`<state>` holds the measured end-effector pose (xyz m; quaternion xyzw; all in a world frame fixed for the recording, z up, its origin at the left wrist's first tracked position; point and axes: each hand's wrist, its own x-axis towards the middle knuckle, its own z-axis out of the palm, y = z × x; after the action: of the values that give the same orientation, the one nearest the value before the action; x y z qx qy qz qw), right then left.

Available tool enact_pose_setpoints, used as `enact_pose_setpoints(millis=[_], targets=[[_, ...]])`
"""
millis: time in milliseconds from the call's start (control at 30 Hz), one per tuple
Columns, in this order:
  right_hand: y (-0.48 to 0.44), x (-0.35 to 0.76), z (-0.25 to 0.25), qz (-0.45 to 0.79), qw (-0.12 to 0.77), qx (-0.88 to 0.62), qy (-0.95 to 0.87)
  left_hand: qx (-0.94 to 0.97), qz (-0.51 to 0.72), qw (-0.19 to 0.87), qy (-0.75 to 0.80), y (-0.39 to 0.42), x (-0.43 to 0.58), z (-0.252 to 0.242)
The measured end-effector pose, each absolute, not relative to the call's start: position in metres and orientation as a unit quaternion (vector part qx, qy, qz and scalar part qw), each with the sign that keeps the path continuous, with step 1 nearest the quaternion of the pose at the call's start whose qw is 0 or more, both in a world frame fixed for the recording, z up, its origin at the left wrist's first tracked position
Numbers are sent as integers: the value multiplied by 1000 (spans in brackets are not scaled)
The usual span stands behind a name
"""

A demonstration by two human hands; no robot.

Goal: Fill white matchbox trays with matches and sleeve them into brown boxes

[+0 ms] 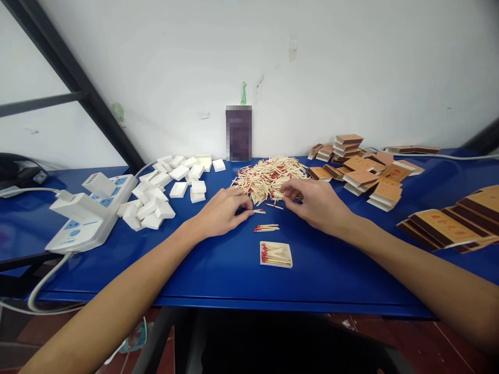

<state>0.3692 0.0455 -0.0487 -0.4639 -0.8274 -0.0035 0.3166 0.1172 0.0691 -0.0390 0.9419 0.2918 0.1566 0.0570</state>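
Note:
A loose heap of red-tipped matches [268, 176] lies at the back middle of the blue table. My left hand [228, 210] is at its front left edge, thumb and fingertips pinched on pale matches [259, 211]. My right hand [317, 202] reaches the heap's front right edge with curled fingers; what lies between thumb and fingertip is too small to make out. One loose match [274, 206] is by its thumb. Nearer me lies a small bunch of matches [267, 227], heads to the left. In front of that sits a white matchbox tray [291, 255] partly filled with matches.
Empty white trays [156, 195] are heaped at left, beside a power strip [91, 218] with plugs and cables. Orange-brown matchbox sleeves [362, 176] pile up at right, with more sleeves [444, 226] near the right edge. A dark pixelated object [239, 132] stands against the wall.

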Motion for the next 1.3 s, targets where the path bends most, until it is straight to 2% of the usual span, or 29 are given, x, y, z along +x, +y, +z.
enact_pose_setpoints(millis=[400,1033,1300], targets=[[38,361,-42,-22,358,-416,-836,939,130,36,315,64,114,-29],[32,355,-49,85,286,-353,-887,939,152,58,302,69,114,-35],[32,355,-49,82,273,-339,-896,931,177,67,311,71,116,-39]])
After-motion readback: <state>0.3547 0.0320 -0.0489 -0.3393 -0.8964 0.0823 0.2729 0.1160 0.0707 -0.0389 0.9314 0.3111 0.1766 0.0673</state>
